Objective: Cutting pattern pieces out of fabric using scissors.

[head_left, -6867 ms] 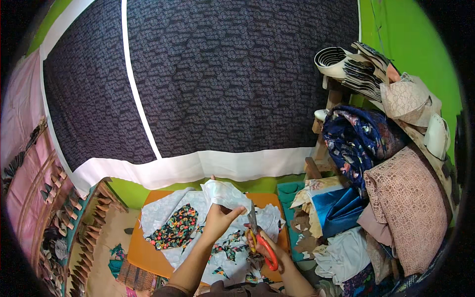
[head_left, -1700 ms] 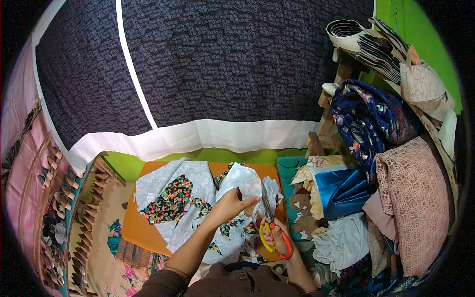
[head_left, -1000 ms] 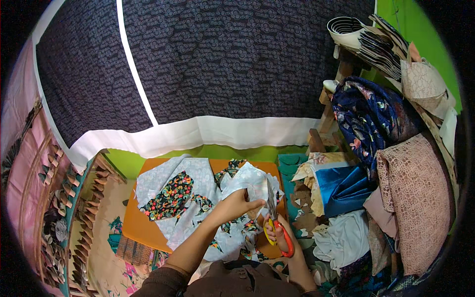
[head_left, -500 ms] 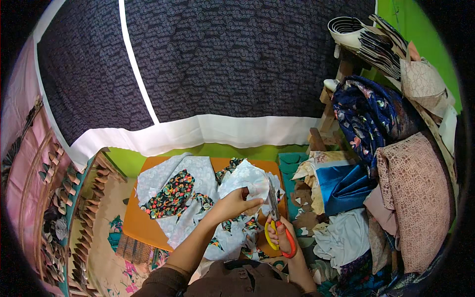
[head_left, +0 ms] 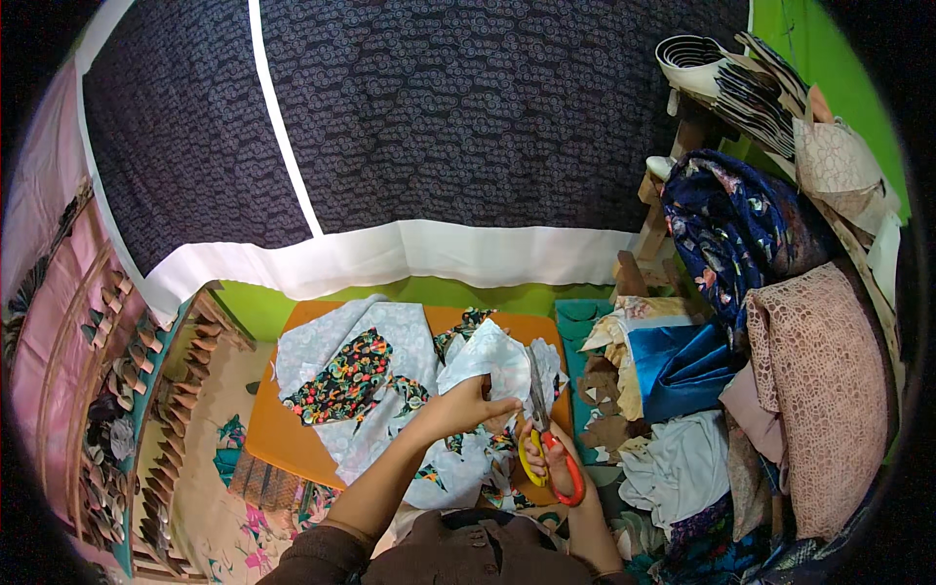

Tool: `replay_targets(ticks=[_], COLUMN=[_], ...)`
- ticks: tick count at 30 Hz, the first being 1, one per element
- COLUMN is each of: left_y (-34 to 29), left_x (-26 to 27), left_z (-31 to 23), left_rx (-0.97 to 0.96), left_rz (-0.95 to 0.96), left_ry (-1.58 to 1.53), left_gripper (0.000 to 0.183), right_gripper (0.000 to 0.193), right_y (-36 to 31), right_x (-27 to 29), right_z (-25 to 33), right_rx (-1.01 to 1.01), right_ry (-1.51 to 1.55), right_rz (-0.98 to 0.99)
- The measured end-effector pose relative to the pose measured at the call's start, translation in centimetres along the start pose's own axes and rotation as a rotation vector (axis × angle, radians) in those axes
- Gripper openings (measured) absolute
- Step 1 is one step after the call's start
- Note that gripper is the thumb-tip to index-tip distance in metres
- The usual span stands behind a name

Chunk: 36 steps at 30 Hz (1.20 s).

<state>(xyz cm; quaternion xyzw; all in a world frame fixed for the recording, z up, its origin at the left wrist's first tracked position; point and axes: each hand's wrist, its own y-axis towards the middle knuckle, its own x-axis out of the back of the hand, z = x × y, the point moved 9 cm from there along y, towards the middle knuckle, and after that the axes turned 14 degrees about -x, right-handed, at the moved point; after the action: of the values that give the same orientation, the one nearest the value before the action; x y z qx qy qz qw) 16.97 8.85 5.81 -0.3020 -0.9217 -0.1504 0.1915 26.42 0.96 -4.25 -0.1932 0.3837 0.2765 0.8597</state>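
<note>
Red and yellow scissor handles (head_left: 574,482), whitish fabric (head_left: 499,357), black floral cloth (head_left: 349,378)

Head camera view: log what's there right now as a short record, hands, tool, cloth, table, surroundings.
Left hand: the left hand holds a pale cloth piece
Right hand: the right hand grips scissors
Tool: red and yellow handles, blades pointing away from the person, at the cloth's right edge; cannot tell whether they are cutting
Table: orange table, strewn with pale cloth and dark floral-print cloth
Right side: blue shiny cloth, beige lacy cloth
Beyond the table: dark patterned curtain with white border
</note>
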Motion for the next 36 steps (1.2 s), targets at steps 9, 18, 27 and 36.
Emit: replay_targets(ticks=[9,18,27,36], left_y=[-0.8,-1.1,-0.6,-0.1], left_x=[0.1,1.5,0.1,-0.4], left_z=[-0.1,-3.4,-1.2,-2.1], left_rx=[0.114,0.056,0.091,-0.050], left_rz=[0.024,-0.321,-0.399,-0.423], left_ry=[-0.006,-0.266,-0.361,-0.243], left_gripper=[0.044,0.043,0.034,0.033], right_gripper=[0.069,0.062,0.065,0.071], right_y=[-2.8,-3.1,-3.5,-3.2], right_x=[-3.6,-3.8,-4.4,-2.7], right_z=[2.8,3.3,3.3,1.3], right_rx=[-0.005,0.038,0.084,-0.056], right_ry=[-0.395,-0.605,-0.596,-0.236], right_rz=[-0.287,-0.453,-0.360,-0.320])
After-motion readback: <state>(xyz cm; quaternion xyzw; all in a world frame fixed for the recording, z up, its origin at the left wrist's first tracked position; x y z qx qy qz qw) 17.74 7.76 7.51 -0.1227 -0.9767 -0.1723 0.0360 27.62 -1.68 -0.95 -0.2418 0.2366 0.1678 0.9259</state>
